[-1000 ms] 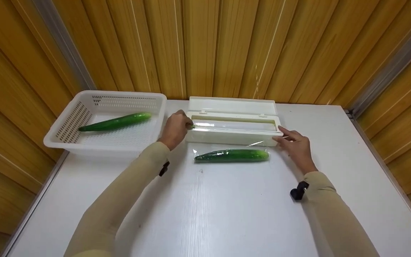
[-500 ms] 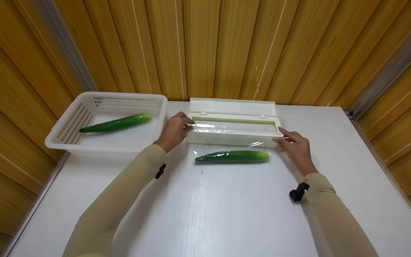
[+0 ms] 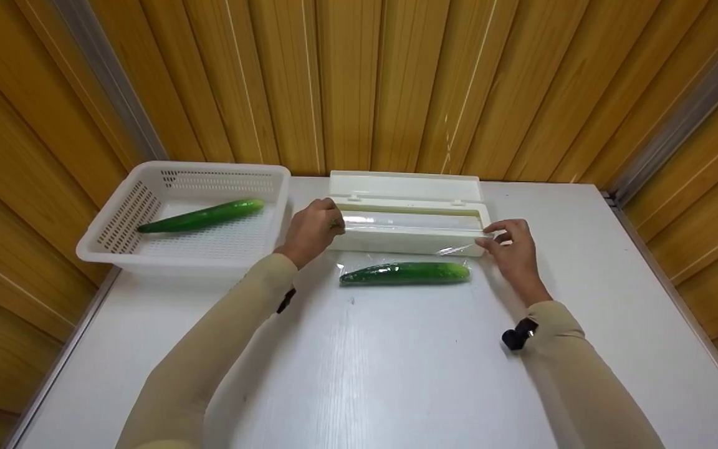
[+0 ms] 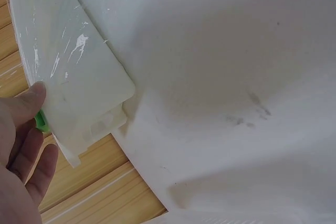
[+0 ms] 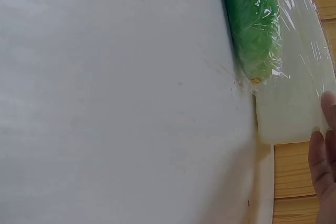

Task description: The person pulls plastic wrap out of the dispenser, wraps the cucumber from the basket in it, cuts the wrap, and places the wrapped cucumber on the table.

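A white cling film dispenser box [image 3: 406, 241] lies on the table with its lid raised at the back; a roll of clear film [image 3: 412, 220] shows inside. At the box's left end my left hand [image 3: 312, 232] pinches a small green slide cutter [image 4: 42, 122] between thumb and fingers. My right hand [image 3: 512, 249] pinches the clear film's edge at the box's right front corner. From the box's front, the film runs down to a cucumber [image 3: 406, 273] covered in film, lying just before the box. The right hand is partly cut off in the right wrist view.
A white perforated basket [image 3: 191, 260] stands left of the box, holding another cucumber [image 3: 203, 216]. A wood-patterned wall [image 3: 346, 81] rises behind the white table [image 3: 396, 374].
My left hand has shifted slightly right along the box's front edge. My right fingers have moved from the box's right end onto its front corner, where they pinch the film.
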The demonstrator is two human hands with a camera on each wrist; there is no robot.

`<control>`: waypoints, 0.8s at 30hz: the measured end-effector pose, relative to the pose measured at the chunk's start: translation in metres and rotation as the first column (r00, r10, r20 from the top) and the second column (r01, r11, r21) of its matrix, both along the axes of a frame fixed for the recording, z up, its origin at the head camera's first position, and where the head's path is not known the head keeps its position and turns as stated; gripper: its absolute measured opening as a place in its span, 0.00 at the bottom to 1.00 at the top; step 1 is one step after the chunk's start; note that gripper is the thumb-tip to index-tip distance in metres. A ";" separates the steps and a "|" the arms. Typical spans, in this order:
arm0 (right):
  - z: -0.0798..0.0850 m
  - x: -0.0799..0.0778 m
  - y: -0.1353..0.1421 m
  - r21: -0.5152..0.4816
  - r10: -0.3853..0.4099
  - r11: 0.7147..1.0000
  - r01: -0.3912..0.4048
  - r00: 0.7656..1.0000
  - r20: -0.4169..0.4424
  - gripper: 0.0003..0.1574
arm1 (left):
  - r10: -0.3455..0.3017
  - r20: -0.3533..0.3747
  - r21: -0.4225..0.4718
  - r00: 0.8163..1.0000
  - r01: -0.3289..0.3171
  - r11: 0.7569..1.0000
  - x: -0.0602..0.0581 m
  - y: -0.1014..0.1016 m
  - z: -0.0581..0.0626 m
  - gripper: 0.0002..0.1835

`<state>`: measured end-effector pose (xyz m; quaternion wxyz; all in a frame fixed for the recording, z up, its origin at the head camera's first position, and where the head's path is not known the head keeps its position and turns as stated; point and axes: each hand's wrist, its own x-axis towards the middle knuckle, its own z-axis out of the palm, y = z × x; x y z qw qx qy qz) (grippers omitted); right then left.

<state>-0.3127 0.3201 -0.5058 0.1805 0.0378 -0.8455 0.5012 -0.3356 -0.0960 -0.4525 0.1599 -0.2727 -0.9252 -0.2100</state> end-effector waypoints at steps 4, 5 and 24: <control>-0.002 0.002 0.000 0.036 0.000 0.999 0.001 0.999 -0.036 0.10 | -0.013 -0.014 -0.032 1.000 0.012 0.999 0.001 0.001 0.000 0.02; -0.003 0.003 0.000 0.040 0.003 0.999 -0.001 0.999 -0.042 0.09 | -0.016 -0.020 -0.041 1.000 0.015 0.999 0.002 0.001 0.001 0.02; 0.007 0.027 -0.009 -0.287 0.250 0.929 -0.232 0.968 0.026 0.17 | -0.056 0.339 0.257 0.939 -0.035 0.966 0.020 0.001 0.005 0.03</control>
